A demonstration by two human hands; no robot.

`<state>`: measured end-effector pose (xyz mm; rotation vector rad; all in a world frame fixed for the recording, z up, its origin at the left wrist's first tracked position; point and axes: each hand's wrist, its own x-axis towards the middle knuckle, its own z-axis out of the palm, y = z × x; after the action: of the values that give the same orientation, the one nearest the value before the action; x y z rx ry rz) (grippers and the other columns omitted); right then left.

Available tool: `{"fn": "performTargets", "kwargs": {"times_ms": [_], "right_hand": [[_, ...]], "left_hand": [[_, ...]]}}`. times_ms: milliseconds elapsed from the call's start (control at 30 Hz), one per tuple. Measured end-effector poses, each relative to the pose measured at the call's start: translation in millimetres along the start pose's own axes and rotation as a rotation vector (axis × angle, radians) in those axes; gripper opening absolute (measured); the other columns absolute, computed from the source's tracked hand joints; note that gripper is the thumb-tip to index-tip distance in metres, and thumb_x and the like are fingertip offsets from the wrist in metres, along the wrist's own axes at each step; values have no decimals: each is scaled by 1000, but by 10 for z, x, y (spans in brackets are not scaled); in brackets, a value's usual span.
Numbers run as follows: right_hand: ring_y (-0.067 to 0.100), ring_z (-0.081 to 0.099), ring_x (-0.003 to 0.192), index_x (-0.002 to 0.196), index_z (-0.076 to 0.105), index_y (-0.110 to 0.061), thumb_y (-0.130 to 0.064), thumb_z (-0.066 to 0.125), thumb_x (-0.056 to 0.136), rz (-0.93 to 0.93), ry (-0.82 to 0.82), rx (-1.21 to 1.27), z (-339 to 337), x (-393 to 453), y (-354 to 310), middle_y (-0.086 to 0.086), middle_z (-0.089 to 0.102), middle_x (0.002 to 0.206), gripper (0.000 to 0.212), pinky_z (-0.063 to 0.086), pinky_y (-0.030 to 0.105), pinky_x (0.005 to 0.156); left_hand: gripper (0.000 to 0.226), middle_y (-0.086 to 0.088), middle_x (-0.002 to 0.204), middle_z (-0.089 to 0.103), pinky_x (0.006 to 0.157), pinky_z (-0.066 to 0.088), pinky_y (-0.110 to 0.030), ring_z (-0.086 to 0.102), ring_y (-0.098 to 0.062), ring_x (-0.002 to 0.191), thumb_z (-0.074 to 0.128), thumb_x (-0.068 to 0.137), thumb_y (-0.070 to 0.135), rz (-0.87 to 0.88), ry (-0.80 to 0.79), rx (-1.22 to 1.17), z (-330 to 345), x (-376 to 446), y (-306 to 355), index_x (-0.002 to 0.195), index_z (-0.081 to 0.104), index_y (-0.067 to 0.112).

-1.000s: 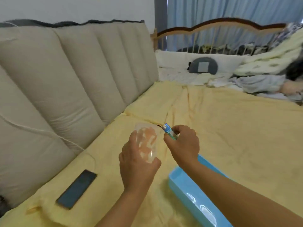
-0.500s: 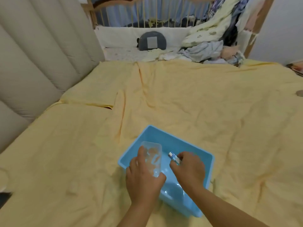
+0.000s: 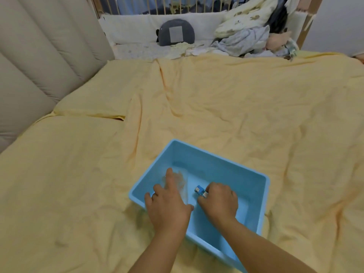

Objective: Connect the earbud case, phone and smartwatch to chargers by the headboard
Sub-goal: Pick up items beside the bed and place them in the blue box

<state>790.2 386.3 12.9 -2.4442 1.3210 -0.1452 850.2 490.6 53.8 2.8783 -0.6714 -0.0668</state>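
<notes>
Reaching into the blue bin [image 3: 254,180], both hands work side by side, close but not touching. The left hand [image 3: 167,205] lies over a clear, blurred plastic piece [image 3: 182,183] near the bin's left wall, fingers spread fairly straight on it; whether it grips the piece I cannot tell. The right hand [image 3: 218,201], nearer the bin's middle, pinches a small blue and white item [image 3: 200,190] between curled fingers; it is too small to identify. The bin sits on the yellow bed cover [image 3: 236,99]. Left of the bin, well apart, stands the padded beige headboard [image 3: 39,62]. Beyond the bin, a crib [image 3: 137,30] holds a grey cushion [image 3: 176,32] and heaped clothes [image 3: 246,39].
</notes>
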Motion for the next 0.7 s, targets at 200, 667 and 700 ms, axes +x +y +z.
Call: {"fn": "performTargets", "kwargs": {"times_ms": [200,667,700], "right_hand": [[26,53,102,92,62,-16,-29,51,81,-16,-10,6,149,30,-53,3,64,101,20,35,32,83],[37,59,85,97,69,-11,-13,79,61,-280,368,49,-745,215,120,10,65,93,38,45,41,75],[37,59,88,99,69,-12,-13,79,61,-258,376,35,-821,230,183,10,65,96,39,45,41,77]], "left_hand": [[120,-8,125,51,103,29,-35,48,-23,114,67,60,71,-14,2,85,115,-12,-64,147,-7,33],[83,-6,140,37,98,32,-37,41,-28,121,64,76,56,-213,114,-99,-607,100,-575,144,25,30],[83,-5,138,37,95,34,-36,45,-26,118,62,77,56,-225,83,-116,-643,84,-606,145,21,32]]}}
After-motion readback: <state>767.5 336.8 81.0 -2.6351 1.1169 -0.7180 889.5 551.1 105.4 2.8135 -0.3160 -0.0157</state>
